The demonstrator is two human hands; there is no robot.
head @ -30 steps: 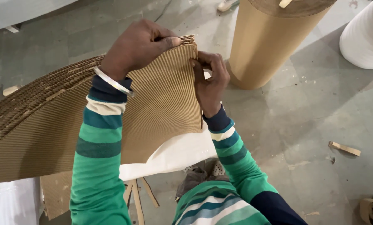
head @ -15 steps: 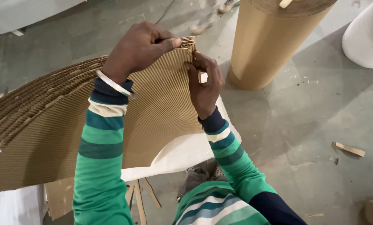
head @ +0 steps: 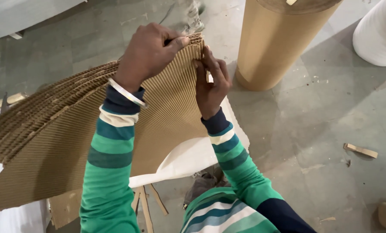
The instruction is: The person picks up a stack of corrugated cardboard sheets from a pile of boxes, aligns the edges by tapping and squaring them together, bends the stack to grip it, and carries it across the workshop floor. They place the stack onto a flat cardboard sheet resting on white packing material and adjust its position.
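Observation:
A thick stack of brown corrugated cardboard sheets (head: 50, 142) lies fanned out before me, ribbed side up. My left hand (head: 147, 54) grips the stack's far right corner from above, thumb pressed on the top edge. A metal bangle sits on that wrist. My right hand (head: 212, 82) clasps the right edge of the same corner, fingers against the ribbed face. Both arms wear green, blue and white striped sleeves.
A tall brown paper roll (head: 279, 39) stands on the grey floor (head: 322, 129) just right of my hands. A white roll (head: 378, 34) sits at the top right. A white sheet (head: 193, 155) lies under the stack. Wood scraps (head: 360, 150) lie on the floor.
My hands have closed tighter on the cardboard corner. The left thumb has slid right along the top edge, and the right hand has shifted up against the side.

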